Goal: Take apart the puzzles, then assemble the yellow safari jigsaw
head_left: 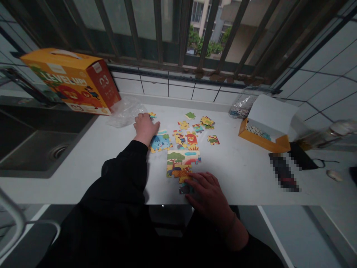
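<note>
My left hand [145, 128] reaches to the back left of the counter, thumb spread from the fingers. Just beyond its fingertips lies a small puzzle piece [152, 115], partly hidden. Beside my left wrist is a joined blue puzzle section [161, 141]. My right hand [208, 191] lies with fingers stretched out near the front edge, fingertips at the lower pieces of a larger joined section [175, 159] showing a tree and a spotted animal. Behind that section are a red lion piece [192, 138] and a yellow section with a figure [180, 137].
Loose pieces, including a green one [190, 115] and a small stack [207, 121], lie farther back. An orange box [75, 82] stands left by a clear plastic bag [125, 111] and the sink [52, 173]. At right are an open small box [281, 143] and a pixelated dark object [283, 173].
</note>
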`<action>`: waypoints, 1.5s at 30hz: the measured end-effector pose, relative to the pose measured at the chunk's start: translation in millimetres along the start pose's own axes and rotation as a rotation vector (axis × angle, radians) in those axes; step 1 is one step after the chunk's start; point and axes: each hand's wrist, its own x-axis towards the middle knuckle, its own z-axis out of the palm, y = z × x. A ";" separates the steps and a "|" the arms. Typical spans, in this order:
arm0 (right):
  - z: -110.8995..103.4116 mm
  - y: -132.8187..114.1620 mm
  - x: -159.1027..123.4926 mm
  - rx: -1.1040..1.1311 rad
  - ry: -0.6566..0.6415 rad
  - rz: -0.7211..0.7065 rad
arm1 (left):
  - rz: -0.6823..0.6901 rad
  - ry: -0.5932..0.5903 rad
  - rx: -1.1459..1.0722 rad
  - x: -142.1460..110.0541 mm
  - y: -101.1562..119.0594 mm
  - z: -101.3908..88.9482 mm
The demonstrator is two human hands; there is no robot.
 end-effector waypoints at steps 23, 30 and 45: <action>0.9 1.6 -1.3 -0.012 -0.009 0.005 | 0.052 0.008 -0.107 22.4 -13.7 -10.4; -0.2 0.0 -0.9 -0.017 -0.005 0.011 | 0.248 0.092 -0.262 -52.3 -0.9 -56.0; -0.4 0.4 -1.4 -0.016 -0.004 -0.001 | 0.572 -0.230 -0.392 -272.9 -28.4 -54.8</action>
